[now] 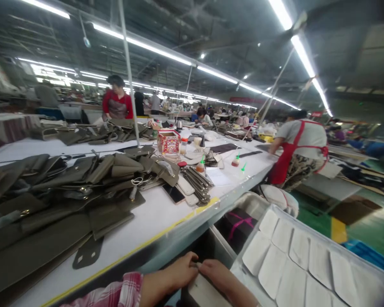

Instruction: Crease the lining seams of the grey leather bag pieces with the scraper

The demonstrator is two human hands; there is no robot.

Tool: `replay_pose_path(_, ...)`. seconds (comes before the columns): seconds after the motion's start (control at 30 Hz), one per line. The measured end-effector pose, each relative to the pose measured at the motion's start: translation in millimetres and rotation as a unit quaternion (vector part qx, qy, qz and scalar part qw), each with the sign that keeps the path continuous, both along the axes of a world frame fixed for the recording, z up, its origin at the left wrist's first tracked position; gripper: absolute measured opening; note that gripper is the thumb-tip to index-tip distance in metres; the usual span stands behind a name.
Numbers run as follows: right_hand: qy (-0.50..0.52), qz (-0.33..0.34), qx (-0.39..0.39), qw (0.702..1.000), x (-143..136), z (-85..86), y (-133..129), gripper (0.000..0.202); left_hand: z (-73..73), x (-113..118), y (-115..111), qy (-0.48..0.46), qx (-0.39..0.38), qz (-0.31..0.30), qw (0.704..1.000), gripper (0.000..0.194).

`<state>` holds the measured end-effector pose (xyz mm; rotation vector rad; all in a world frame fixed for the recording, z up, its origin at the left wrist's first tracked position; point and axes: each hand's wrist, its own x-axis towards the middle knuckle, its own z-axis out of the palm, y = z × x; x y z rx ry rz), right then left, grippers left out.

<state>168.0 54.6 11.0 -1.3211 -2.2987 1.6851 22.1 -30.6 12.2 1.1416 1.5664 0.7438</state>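
My left hand [183, 269] reaches out from a red plaid sleeve [128, 291], low in the view beside the table edge. My right hand [215, 275] meets it there, fingertips nearly touching. Both hands have their fingers curled and pressed together; what lies between them is too small and hidden to name. Just under them is a pale grey flat-topped object [204, 294], partly covered by the hands. To the right, a tray [238, 266] bears rows of white rounded panels [272, 270]. A bin [222, 239] beyond the hands contains dark pieces with a pink tie [240, 224].
Dark olive leather bag pieces [67, 192] are heaped on the white table [153, 217]. A phone [173, 193], stacked straps [196, 183], a red patterned box [168, 143] and glue bottles [200, 165] stand further along. A co-worker in a red apron [302, 149] leans over the table.
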Motion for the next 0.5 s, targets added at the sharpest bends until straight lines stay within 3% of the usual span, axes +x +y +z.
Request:
replay_pose_path(0.17, -0.033, 0.055, 0.082, 0.995, -7, 3.9, 0, 0.039, -6.7, -12, -20, -0.018, 0.018, -0.008, 1.000, 0.061)
replay_pose_path(0.27, -0.053, 0.077, 0.127, 0.987, -12, 4.7, 0, 0.040, -2.4, -26, -36, 0.004, 0.067, -0.006, 0.998, 0.057)
replay_pose_path(0.33, -0.061, 0.081, 0.154, 0.983, -13, 3.9, -2, 0.042, 4.9, -44, -46, 0.081, 0.135, 0.005, 0.987, 0.048)
replay_pose_path(0.4, -0.056, 0.075, 0.175, 0.980, -12, 3.4, -4, 0.044, 14.1, -73, -54, 0.213, 0.190, 0.030, 0.958, 0.042)
replay_pose_path(0.5, -0.022, 0.073, 0.160, 0.984, -7, 5.3, -8, 0.045, 27.2, -135, -66, 0.460, 0.155, 0.073, 0.871, 0.043)
